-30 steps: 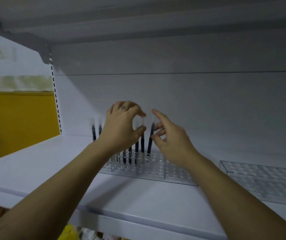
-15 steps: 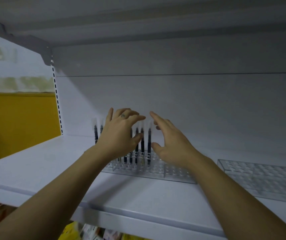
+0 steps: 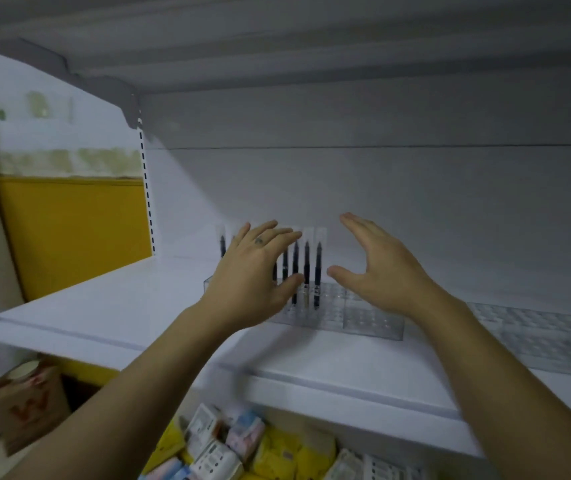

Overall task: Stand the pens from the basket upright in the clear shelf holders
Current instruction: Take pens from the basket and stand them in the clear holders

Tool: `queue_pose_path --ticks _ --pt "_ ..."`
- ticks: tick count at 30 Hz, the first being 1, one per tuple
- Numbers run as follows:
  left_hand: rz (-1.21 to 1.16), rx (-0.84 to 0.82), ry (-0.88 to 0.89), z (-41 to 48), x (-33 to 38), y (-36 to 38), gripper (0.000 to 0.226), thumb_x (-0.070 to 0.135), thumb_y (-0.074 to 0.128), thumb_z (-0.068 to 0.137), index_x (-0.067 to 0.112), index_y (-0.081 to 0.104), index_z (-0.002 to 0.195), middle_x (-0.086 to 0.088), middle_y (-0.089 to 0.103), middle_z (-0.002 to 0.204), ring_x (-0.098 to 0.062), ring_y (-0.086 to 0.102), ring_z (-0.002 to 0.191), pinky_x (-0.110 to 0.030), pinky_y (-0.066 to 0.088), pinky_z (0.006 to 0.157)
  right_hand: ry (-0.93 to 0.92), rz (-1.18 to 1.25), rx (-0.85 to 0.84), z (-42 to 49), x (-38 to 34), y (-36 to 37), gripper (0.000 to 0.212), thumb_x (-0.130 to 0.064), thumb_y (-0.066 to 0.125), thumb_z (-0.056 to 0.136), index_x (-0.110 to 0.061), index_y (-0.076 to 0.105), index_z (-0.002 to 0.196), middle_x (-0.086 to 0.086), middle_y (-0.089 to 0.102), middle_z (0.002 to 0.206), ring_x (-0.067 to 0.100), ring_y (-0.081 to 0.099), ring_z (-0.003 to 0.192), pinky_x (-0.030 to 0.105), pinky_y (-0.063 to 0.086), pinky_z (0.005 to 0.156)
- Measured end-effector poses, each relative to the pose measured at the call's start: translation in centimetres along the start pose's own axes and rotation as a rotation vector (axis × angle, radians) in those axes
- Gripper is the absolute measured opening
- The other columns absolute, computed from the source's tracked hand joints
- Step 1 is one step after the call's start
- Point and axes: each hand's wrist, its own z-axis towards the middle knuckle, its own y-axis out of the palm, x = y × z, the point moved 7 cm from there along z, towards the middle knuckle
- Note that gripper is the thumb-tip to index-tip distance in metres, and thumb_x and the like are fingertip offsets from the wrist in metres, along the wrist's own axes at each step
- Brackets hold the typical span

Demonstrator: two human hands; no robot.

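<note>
Both hands are up at the white shelf (image 3: 121, 306), and both are empty. The left hand (image 3: 253, 282) is spread flat in front of the row of slim dark pens with clear caps (image 3: 306, 268), while the right hand (image 3: 381, 271) is splayed just beside the row, clear of it. The pens stand upright in the left end of the clear plastic grid holder (image 3: 370, 320). They look light, stiff and slick, so I'd pinch one gently at mid-barrel, or its neighbours may tip.

A shop: white display shelf (image 3: 121, 306) on a slotted upright (image 3: 146, 195) at left, pens (image 3: 318, 268) in a clear holder (image 3: 370, 320), packaged goods (image 3: 242, 445) at lower centre.
</note>
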Motion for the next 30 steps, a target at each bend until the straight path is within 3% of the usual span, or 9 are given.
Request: queue_pose_path --ticks 4,7,13,19,23,26,30 --pt "-0.074 -0.020 0.025 -3.1 1.7 -0.6 0.061 0.046 0.058 0.090 0.028 0.038 0.145 0.008 0.040 0.150 -0.011 0.026 0.142 -0.026 0.010 0.117 -0.006 -0.011 -0.076 -4.8 -2.2 0.1 0.087 -0.055 0.065 0.083 -0.035 0.017 0.152 -0.013 0.022 0.158 0.010 0.024 0.143 0.032 0.024 0.117" --pt "-0.161 -0.060 0.071 -6.1 3.8 -0.5 0.061 0.047 0.059 0.090 0.026 0.041 0.144 0.007 0.041 0.149 -0.011 0.028 0.141 -0.022 0.015 0.112 -0.014 -0.040 -0.101 -8.6 -3.5 0.1 0.086 -0.058 0.064 0.081 -0.038 0.018 0.152 -0.017 0.022 0.157 0.006 0.024 0.142 0.025 0.020 0.112" --pt "-0.204 -0.100 0.130 -12.0 6.4 0.0 0.063 0.055 0.052 0.087 0.022 0.045 0.141 0.003 0.047 0.144 -0.014 0.033 0.138 -0.026 0.022 0.114 -0.042 -0.093 -0.091 -15.6 -4.9 0.5 0.082 -0.056 0.062 0.083 -0.035 0.021 0.151 -0.017 0.024 0.156 0.001 0.021 0.141 0.017 0.014 0.110" --pt "-0.317 -0.152 0.109 -17.7 8.5 1.6 0.063 0.055 0.047 0.089 0.024 0.043 0.143 0.007 0.042 0.147 -0.006 0.024 0.142 -0.029 0.022 0.117 -0.025 -0.058 -0.089 -22.1 -5.4 3.3 0.077 -0.050 0.064 0.086 -0.029 0.027 0.150 -0.012 0.030 0.154 0.002 0.021 0.140 0.021 0.017 0.114" --pt "-0.360 -0.148 0.103 -21.6 9.4 4.3 0.057 0.046 0.052 0.089 0.018 0.050 0.138 0.003 0.049 0.142 -0.011 0.035 0.137 -0.028 0.028 0.113 0.036 -0.067 -0.156 -26.2 -3.6 7.8 0.076 -0.053 0.060 0.086 -0.024 0.031 0.150 -0.008 0.032 0.153 0.007 0.025 0.138 0.021 0.019 0.113" --pt "-0.402 -0.285 0.003 -25.7 9.2 9.0 0.057 0.046 0.055 0.088 0.019 0.051 0.138 0.001 0.052 0.139 -0.018 0.044 0.131 -0.035 0.038 0.107 0.130 -0.046 -0.256 -29.1 -1.4 11.7 0.077 -0.049 0.064 0.087 -0.024 0.029 0.150 -0.009 0.030 0.154 0.007 0.024 0.139 0.023 0.019 0.115" --pt "-0.410 -0.560 -0.138 -31.7 9.6 15.6 0.065 0.050 0.056 0.088 0.023 0.040 0.144 0.001 0.042 0.148 -0.020 0.034 0.138 -0.036 0.031 0.112 0.288 -0.025 -0.486 -33.8 2.0 17.4 0.077 -0.051 0.059 0.089 -0.027 0.022 0.152 -0.010 0.023 0.157 0.010 0.021 0.143 0.027 0.022 0.114"
